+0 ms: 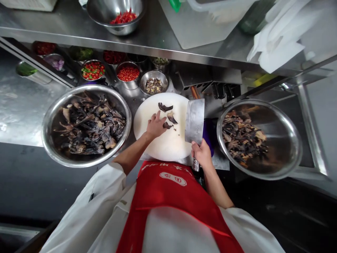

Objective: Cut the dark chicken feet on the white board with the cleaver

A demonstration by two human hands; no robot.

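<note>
My right hand (202, 153) is wrapped round the handle of a wide cleaver (195, 120), whose blade lies over the right edge of a round white cutting board (168, 149). Above the board's left half is my left hand (156, 125), fingers spread, its fingertips beside a small dark piece (167, 125). A curved dark piece (165, 107) and a brown-and-dark piece (172, 117) lie farther up the board. To the left stands a steel bowl (47, 131) full of dark, dried-looking pieces. Another steel bowl (292, 140) at the right holds smaller dark pieces.
Behind the board are a small bowl of chopped bits (154, 85) and containers of chopped red chillies (128, 73). A steel shelf (147, 44) crosses above them, bearing a bowl with red chillies (123, 17). A knife rack (223, 90) stands behind the cleaver.
</note>
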